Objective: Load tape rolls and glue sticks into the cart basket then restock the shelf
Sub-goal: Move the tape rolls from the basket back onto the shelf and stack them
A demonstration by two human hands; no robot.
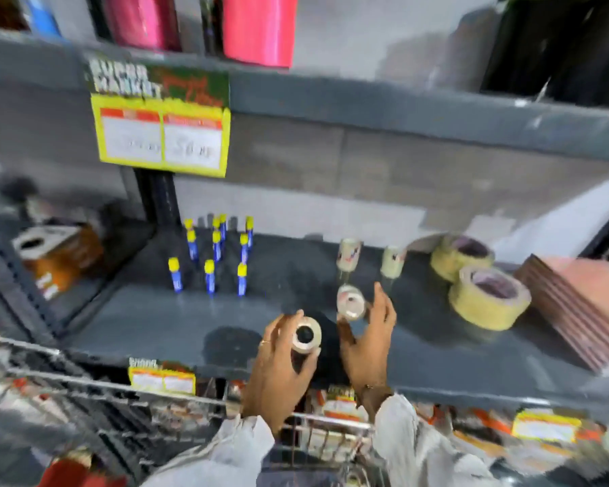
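My left hand [278, 367] grips a small clear tape roll [306, 336] above the front edge of the dark shelf [148, 318]. My right hand [368, 346] holds a second small tape roll [350, 303] a little further in. Behind it two small tape rolls [348, 254] [393, 261] stand upright on the shelf. Several blue glue sticks with yellow caps [210, 275] stand in rows at the shelf's left. Two large yellowish tape rolls [489, 297] [461, 256] lie at the right. The wire cart basket [127, 391] is below, at the bottom left.
A stack of reddish flat packs [577, 304] lies at the shelf's right end. An orange box [60, 254] sits in the bay to the left, past a black upright [159, 202]. A yellow price sign [162, 135] hangs from the shelf above. Pink rolls [257, 29] stand on top.
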